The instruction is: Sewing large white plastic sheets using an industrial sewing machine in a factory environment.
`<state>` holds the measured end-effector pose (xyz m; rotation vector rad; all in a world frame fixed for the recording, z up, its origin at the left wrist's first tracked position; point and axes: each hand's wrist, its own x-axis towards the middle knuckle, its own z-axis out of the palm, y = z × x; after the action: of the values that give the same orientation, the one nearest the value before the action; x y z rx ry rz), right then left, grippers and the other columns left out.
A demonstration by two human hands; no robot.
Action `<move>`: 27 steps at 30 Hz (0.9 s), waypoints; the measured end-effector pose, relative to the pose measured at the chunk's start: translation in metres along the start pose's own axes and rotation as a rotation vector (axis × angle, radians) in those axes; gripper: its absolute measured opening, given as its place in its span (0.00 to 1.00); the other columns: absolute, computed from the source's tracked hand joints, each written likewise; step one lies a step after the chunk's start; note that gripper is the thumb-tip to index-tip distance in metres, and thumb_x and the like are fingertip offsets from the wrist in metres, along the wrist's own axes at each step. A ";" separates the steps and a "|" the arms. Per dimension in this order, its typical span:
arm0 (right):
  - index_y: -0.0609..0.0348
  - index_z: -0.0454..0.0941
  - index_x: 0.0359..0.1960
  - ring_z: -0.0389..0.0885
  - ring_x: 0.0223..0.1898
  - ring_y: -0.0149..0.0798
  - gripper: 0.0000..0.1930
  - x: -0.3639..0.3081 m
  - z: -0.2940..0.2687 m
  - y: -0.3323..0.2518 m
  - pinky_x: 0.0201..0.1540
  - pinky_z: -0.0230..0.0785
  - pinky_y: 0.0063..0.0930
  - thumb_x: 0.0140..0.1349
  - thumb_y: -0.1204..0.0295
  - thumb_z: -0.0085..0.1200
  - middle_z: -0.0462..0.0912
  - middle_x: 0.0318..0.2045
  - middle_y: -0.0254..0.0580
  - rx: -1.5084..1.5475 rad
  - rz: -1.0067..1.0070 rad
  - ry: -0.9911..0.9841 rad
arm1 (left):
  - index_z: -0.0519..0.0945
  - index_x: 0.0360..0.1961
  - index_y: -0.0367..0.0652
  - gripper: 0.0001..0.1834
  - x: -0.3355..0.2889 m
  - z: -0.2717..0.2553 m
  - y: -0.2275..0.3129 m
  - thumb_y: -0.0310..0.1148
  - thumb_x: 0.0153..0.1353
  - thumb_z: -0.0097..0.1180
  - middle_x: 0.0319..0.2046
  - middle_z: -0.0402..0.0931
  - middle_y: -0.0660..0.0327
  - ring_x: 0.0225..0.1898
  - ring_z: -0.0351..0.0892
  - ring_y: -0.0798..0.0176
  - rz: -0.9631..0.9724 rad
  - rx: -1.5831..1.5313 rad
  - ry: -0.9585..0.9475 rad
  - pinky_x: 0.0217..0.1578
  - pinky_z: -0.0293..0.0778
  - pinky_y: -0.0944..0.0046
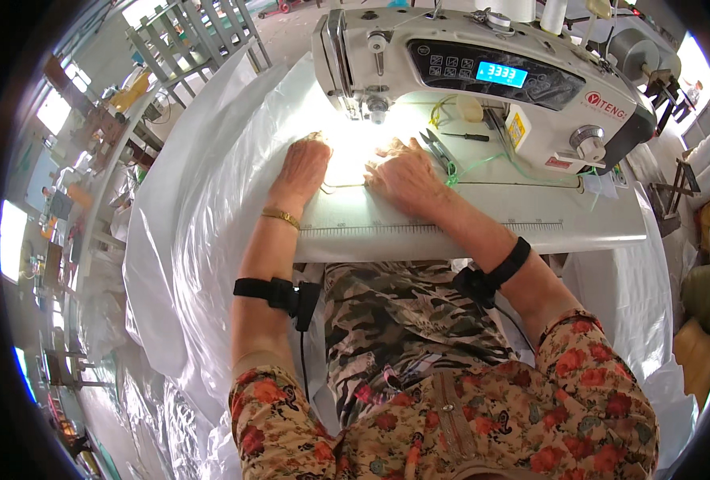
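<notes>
My left hand (303,166) is closed with its fingers drawn together at the edge of a sheet of white plastic film (231,160). My right hand (407,178) lies on the white sewing table (483,216), its fingers curled toward the glare. Both are just in front of the needle area of a white sewing machine (355,64), left and right of a glaring bright patch. That light washes out the fingertips and whatever is between them. Thread snips (439,152) lie just right of my right hand, near a small black-handled screwdriver (467,137).
A lit control panel (503,74) is on the machine head. Green thread (483,162) trails over the table at right. The film drapes down past the table's left side. A grey slatted rack (195,44) stands at the far left. Thread cones (553,16) top the machine.
</notes>
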<state>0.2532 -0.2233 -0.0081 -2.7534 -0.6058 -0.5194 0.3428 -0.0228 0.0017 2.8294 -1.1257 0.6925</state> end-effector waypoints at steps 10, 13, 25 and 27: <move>0.61 0.80 0.33 0.76 0.45 0.51 0.16 0.002 -0.002 -0.008 0.54 0.62 0.54 0.63 0.62 0.44 0.81 0.36 0.50 -0.018 0.000 -0.031 | 0.75 0.20 0.33 0.06 0.011 0.029 -0.020 0.21 0.51 0.47 0.29 0.77 0.44 0.36 0.79 0.46 -0.012 -0.079 0.165 0.40 0.76 0.54; 0.60 0.78 0.28 0.76 0.42 0.50 0.14 -0.001 -0.001 -0.002 0.51 0.62 0.50 0.61 0.63 0.45 0.80 0.33 0.48 -0.035 -0.035 0.035 | 0.75 0.24 0.34 0.04 0.019 0.025 -0.013 0.20 0.50 0.48 0.28 0.77 0.45 0.37 0.79 0.46 -0.012 -0.084 0.242 0.40 0.76 0.54; 0.56 0.82 0.34 0.73 0.47 0.39 0.10 -0.024 -0.019 0.002 0.54 0.59 0.41 0.59 0.66 0.51 0.79 0.36 0.38 -0.392 -0.076 0.227 | 0.73 0.29 0.33 0.02 -0.011 0.022 -0.019 0.21 0.54 0.50 0.29 0.76 0.46 0.36 0.78 0.44 -0.312 0.045 0.246 0.40 0.74 0.52; 0.56 0.81 0.36 0.72 0.49 0.40 0.11 -0.033 -0.023 0.016 0.55 0.58 0.43 0.59 0.65 0.51 0.78 0.39 0.39 -0.376 0.063 0.192 | 0.73 0.29 0.34 0.02 -0.015 0.020 -0.013 0.22 0.54 0.50 0.28 0.76 0.45 0.36 0.77 0.43 -0.296 0.025 0.276 0.39 0.74 0.51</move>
<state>0.2259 -0.2564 -0.0031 -3.0025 -0.4085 -0.9561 0.3497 -0.0069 -0.0201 2.7225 -0.6452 1.0309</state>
